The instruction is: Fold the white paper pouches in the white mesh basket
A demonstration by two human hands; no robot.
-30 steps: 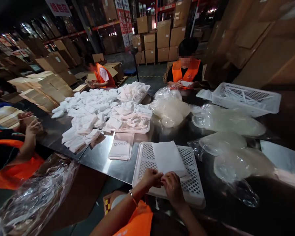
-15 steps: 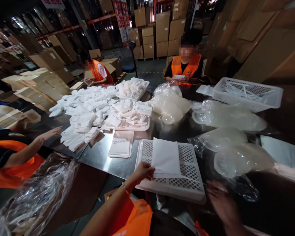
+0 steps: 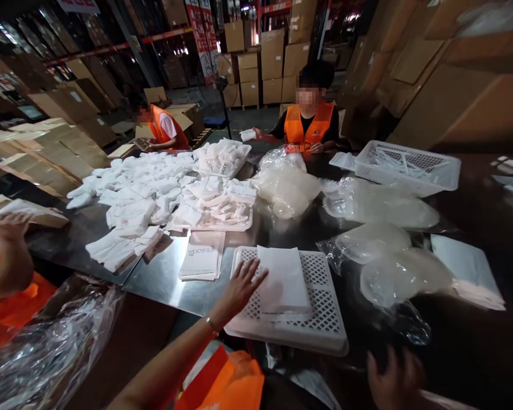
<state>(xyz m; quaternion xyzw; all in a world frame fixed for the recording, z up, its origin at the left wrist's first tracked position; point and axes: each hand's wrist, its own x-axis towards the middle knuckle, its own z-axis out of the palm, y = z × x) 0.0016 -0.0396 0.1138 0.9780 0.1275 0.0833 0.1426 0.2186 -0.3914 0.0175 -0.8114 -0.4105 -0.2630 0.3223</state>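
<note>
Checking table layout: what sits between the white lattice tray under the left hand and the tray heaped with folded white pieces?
Head view: a flat printed white packet on bare steel table lies between the lattice tray and heaped tray.

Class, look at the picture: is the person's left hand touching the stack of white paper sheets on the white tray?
Touching. The head view shows the left hand spread flat, its fingertips resting on the left edge of the white paper stack on the tray.

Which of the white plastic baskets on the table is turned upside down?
The white basket nearest the person, under the left hand, is upside down with flat white bags stacked on it. The far-right basket stands upright with items inside.
</note>
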